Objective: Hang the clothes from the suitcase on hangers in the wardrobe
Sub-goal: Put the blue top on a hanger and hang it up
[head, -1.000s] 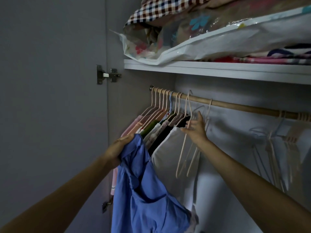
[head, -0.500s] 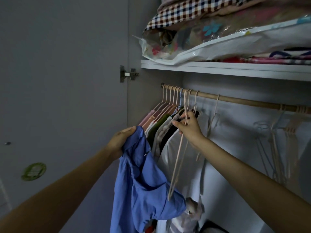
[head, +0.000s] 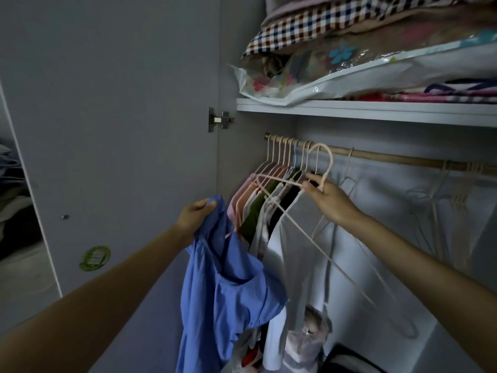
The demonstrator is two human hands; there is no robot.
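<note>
My left hand (head: 195,215) grips the top of a blue shirt (head: 223,289), which hangs down in front of the wardrobe's left side. My right hand (head: 326,196) pinches the neck of a pale pink wire hanger (head: 295,224). That hanger is off the wooden rail (head: 390,157) and tilted, its hook arching above my fingers and one arm pointing toward the shirt. Several clothes on hangers (head: 269,200) are packed at the rail's left end. The suitcase is out of view.
The open wardrobe door (head: 121,130) stands at the left with a green sticker (head: 94,257). A shelf (head: 376,110) above the rail carries bagged bedding and a checked cloth. Several empty hangers (head: 441,200) hang at the rail's right. A white garment (head: 295,265) hangs behind the shirt.
My right hand has lifted the pink hanger off the rail and swung it from hanging vertical to tilted toward the shirt. My left hand keeps holding the blue shirt. The view shifted left.
</note>
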